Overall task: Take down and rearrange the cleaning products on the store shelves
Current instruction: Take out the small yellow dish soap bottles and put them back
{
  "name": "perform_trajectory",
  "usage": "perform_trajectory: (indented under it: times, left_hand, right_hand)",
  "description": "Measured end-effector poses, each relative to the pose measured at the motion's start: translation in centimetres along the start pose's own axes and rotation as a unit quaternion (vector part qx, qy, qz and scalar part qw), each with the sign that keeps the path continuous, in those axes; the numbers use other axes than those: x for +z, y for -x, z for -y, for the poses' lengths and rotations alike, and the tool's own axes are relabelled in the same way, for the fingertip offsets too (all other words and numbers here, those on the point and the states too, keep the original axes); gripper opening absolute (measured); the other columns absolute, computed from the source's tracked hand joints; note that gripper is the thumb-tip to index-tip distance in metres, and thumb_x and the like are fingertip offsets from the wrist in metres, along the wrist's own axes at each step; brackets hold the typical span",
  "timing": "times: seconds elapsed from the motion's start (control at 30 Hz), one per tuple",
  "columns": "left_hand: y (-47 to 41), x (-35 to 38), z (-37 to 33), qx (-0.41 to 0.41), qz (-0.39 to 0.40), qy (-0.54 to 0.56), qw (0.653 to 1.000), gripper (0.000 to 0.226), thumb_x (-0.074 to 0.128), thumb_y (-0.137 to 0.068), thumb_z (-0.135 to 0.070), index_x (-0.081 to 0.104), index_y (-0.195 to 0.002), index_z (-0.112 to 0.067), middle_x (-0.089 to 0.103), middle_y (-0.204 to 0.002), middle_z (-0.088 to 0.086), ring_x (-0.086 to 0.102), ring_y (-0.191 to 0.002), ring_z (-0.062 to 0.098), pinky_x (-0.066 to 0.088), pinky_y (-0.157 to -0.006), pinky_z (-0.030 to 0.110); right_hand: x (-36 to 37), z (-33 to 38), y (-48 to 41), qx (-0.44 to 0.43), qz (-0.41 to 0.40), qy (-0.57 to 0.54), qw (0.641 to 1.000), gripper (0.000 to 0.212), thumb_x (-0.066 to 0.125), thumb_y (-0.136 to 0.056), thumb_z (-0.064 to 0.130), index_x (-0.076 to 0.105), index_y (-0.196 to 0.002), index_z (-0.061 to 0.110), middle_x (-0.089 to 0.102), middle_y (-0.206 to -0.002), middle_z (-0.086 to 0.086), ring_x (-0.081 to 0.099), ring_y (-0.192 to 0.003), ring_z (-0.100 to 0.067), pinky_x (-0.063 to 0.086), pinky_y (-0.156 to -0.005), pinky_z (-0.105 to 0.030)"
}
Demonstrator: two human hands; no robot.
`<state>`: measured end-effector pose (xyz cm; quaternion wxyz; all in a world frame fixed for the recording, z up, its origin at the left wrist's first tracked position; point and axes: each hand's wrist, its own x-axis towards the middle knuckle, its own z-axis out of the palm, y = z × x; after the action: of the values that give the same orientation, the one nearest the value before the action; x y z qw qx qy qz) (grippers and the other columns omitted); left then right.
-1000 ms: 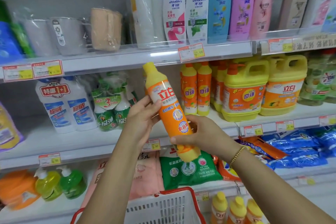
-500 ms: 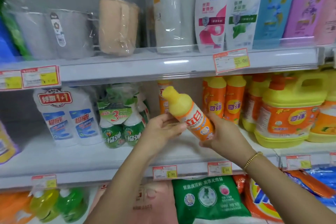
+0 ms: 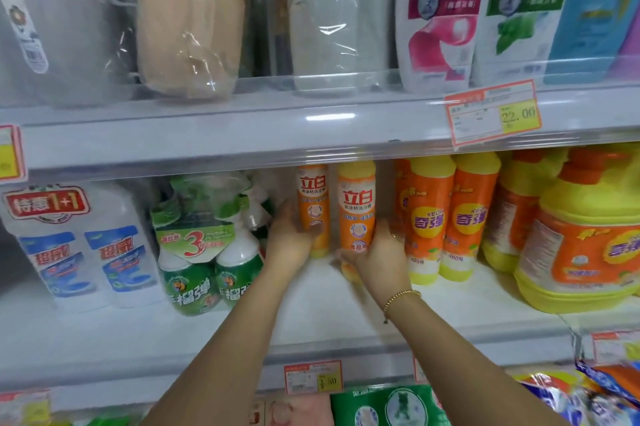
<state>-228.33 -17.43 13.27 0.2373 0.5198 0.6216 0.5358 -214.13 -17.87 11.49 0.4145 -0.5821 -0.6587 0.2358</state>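
You're at the middle shelf (image 3: 329,308), a white deck under the upper shelf (image 3: 207,135). Far left stand the white pouches (image 3: 79,245), then the green sprays (image 3: 207,252) in their shrink pack, close to your left forearm.

Your left hand (image 3: 291,242) wraps the lower part of the left bottle (image 3: 313,207), thumb across its front. It stands upright, set slightly back. Just beside it, with a thin gap between, is the right bottle (image 3: 356,211), also upright. Your right hand (image 3: 381,259), the one with the bracelet (image 3: 401,296), curls round its base. Both sit between the sprays and the orange row (image 3: 446,218), and your right knuckles are almost against that row. Further right is the big jug (image 3: 581,242).

Bare deck runs from the bottles to the front lip, where a price tag (image 3: 313,378) hangs. Headroom is tight.

Both bottles' caps are hidden behind the upper rail. The right bottle's foot is blurred behind your fingers, so I can't tell if it touches the deck. The jug is cut off at the right edge.
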Motion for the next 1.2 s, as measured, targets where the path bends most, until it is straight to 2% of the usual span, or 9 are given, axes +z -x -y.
perform_trajectory:
  times: [0.07,0.17,0.3,0.4,0.7,0.93,1.07,1.13,1.2]
  left_hand:
    - [-0.6,0.6,1.0,-0.017,0.011,0.006,1.0,0.05,0.074,-0.081,-0.01,0.051,-0.125,-0.008,0.062,-0.121,0.01,0.06,-0.108,0.026,0.049,-0.096,0.043]
    - [-0.9,1.2,2.6,-0.024,0.013,0.038,0.999,0.049,0.072,-0.083,-0.008,0.052,-0.128,-0.008,0.062,-0.123,0.01,0.061,-0.109,0.026,0.048,-0.097,0.042]
    - [-1.1,1.4,4.0,-0.004,0.001,0.019,1.0,0.04,0.069,-0.086,-0.015,0.056,-0.124,-0.011,0.065,-0.115,0.004,0.062,-0.105,0.023,0.048,-0.095,0.039]
    - [-1.3,1.8,4.4,-0.006,-0.011,0.046,0.999,0.042,0.07,-0.085,-0.01,0.055,-0.124,-0.007,0.063,-0.112,0.003,0.061,-0.102,0.021,0.048,-0.092,0.035]
    - [-1.7,2.3,4.5,-0.027,-0.015,0.0,1.0,0.045,0.068,-0.087,-0.019,0.053,-0.129,-0.014,0.062,-0.125,0.006,0.06,-0.112,0.025,0.048,-0.097,0.037]
    - [-1.4,2.5,4.2,-0.026,-0.028,-0.029,0.999,0.04,0.066,-0.088,-0.019,0.055,-0.126,-0.012,0.063,-0.123,0.007,0.06,-0.11,0.025,0.044,-0.089,0.028]
    - [1.1,2.1,2.4,-0.001,-0.04,-0.106,0.994,0.022,0.06,-0.09,-0.011,0.063,-0.111,-0.006,0.067,-0.105,0.012,0.062,-0.094,0.027,0.038,-0.072,0.022]
    - [4.0,1.6,0.5,0.028,-0.08,-0.065,0.994,0.022,0.061,-0.091,-0.012,0.064,-0.112,-0.006,0.068,-0.1,0.007,0.061,-0.087,0.02,0.042,-0.069,0.018]
    - [8.5,1.3,-1.5,0.069,-0.09,0.013,0.993,0.011,0.059,-0.093,-0.015,0.066,-0.099,-0.008,0.066,-0.085,-0.003,0.06,-0.075,0.008,0.042,-0.064,0.007]
  right_hand:
    - [1.0,-0.1,-1.1,0.012,-0.008,-0.017,1.0,0.057,0.081,-0.07,0.021,0.047,-0.112,0.005,0.065,-0.109,-0.012,0.062,-0.099,-0.03,0.044,-0.073,-0.026]
    - [2.1,-0.2,-2.6,0.01,-0.008,-0.031,0.999,0.058,0.08,-0.071,0.02,0.045,-0.115,0.006,0.064,-0.113,-0.013,0.061,-0.103,-0.032,0.049,-0.082,-0.034]
    - [2.5,-0.5,-3.7,0.022,0.021,0.051,0.998,0.059,0.073,-0.076,0.016,0.039,-0.123,0.005,0.06,-0.118,-0.015,0.059,-0.107,-0.034,0.046,-0.082,-0.032]
    - [2.8,-0.7,-4.5,0.023,0.032,0.116,0.993,0.052,0.07,-0.079,0.02,0.042,-0.121,0.005,0.06,-0.119,-0.014,0.059,-0.108,-0.031,0.045,-0.081,-0.029]
    - [3.4,0.0,-7.1,0.05,0.076,0.141,0.986,0.054,0.068,-0.082,0.026,0.041,-0.125,0.006,0.056,-0.125,-0.013,0.055,-0.114,-0.031,0.045,-0.088,-0.034]
    - [2.7,0.0,-6.7,0.046,0.107,0.152,0.981,0.056,0.068,-0.083,0.028,0.04,-0.126,0.007,0.057,-0.126,-0.012,0.056,-0.114,-0.031,0.046,-0.088,-0.034]
    - [0.5,0.4,-3.8,-0.029,0.118,0.203,0.972,0.038,0.054,-0.093,0.021,0.047,-0.125,0.001,0.056,-0.125,-0.018,0.055,-0.114,-0.032,0.043,-0.091,-0.033]
    - [-2.0,0.9,-1.4,-0.086,0.111,0.204,0.969,0.028,0.048,-0.095,0.019,0.057,-0.113,0.0,0.062,-0.114,-0.02,0.058,-0.107,-0.035,0.043,-0.085,-0.033]
    - [-5.3,0.9,1.4,-0.131,0.113,0.179,0.969,0.025,0.05,-0.094,0.021,0.065,-0.092,0.002,0.069,-0.094,-0.018,0.064,-0.09,-0.032,0.049,-0.076,-0.034]
